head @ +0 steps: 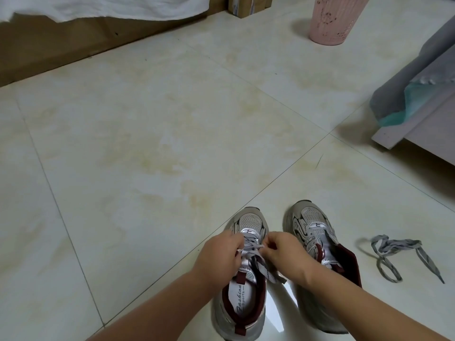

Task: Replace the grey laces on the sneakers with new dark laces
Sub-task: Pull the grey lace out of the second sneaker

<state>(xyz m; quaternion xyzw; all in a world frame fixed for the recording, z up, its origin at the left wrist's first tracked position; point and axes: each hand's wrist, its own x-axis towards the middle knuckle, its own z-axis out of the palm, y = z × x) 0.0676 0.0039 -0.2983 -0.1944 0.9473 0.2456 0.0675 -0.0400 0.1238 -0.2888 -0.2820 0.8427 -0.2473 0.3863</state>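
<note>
Head view: two grey sneakers with maroon collars stand side by side on a pale tiled floor, toes pointing away from the camera. Both hands meet over the left sneaker. The left hand has its fingers curled and pinches the lace at the shoe's left eyelets; the right hand likewise has its fingers curled, pinching the same lace at the right eyelets. That lace is pale with dark markings, runs across the tongue between the two hands, and its loose ends trail down over the shoe's opening toward the gap between the sneakers. Whether it counts as the old or the new lace cannot be told.

The right sneaker stands just beside, its eyelets bare, tongue exposed, partly behind the right forearm.

Right of the pair, apart from it, a grey lace lies in loose loops on the tiles.

At the far edge, a pink bin stands on the floor. A wooden base with white cloth hanging over it runs along the upper left. At right, a grey cushion and a teal fabric hang over the edge of a pale piece of furniture.
</note>
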